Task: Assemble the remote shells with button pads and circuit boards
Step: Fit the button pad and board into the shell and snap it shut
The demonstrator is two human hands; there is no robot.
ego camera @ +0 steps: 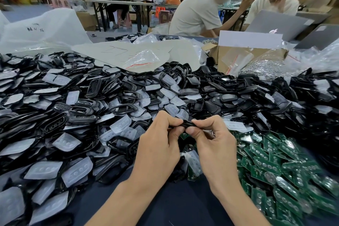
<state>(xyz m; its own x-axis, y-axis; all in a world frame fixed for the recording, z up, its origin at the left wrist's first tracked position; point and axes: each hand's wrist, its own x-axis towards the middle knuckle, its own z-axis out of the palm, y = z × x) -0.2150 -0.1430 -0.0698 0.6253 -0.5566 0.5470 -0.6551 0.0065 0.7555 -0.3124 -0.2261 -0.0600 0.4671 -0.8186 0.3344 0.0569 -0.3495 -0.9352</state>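
Both hands hold one black remote shell (pixel 187 124) edge-on above the table's near middle. My left hand (pixel 161 143) pinches its left end between thumb and curled fingers. My right hand (pixel 212 139) pinches the right end the same way. The shell's inside is hidden by my fingers. A wide heap of black shells (pixel 95 90) mixed with translucent white button pads (pixel 77 170) covers the left and centre of the table. Green circuit boards (pixel 271 163) with round battery clips are piled at the right.
An open cardboard box (pixel 244 55) with small zip bags stands at the back right, beside a bag of metal rings (pixel 264 69). Large plastic bags (pixel 45 29) lie at the back left. Two seated people and laptops (pixel 278 24) are across the table. Dark tablecloth (pixel 183 203) shows between my forearms.
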